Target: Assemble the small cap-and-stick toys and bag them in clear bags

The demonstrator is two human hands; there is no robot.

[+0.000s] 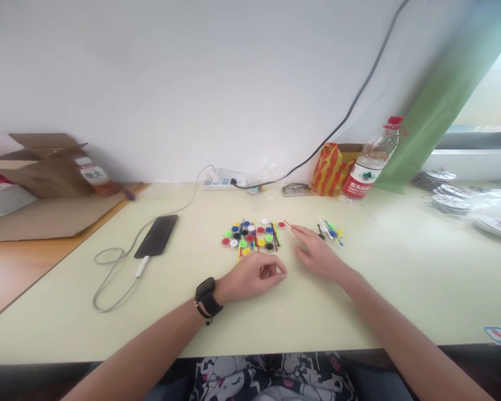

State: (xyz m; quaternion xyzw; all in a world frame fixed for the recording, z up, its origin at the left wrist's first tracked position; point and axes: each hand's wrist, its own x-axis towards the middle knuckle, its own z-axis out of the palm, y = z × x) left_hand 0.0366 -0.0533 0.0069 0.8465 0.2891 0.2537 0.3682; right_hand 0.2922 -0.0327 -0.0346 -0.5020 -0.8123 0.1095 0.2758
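Observation:
Several small coloured round pieces (pixel 250 236) lie in a tight cluster on the pale table (pixel 192 312), with thin coloured sticks laid across them. My left hand (pixel 254 275), with a dark watch at the wrist, rests just in front of the cluster, fingers curled in; whether anything is in them I cannot see. My right hand (pixel 317 253) lies flat to the right of the cluster, fingers stretched out, fingertips close to a thin red stick (pixel 288 224). A small heap of loose coloured sticks (pixel 330 229) sits just beyond that hand.
A black phone (pixel 156 235) on a cable lies to the left. A power strip (pixel 225 179), glasses (pixel 296 189), a striped bag (pixel 332 170) and a water bottle (pixel 369 167) stand along the wall. Stacked plates (pixel 446 195) are at right, a cardboard box (pixel 45 164) at left.

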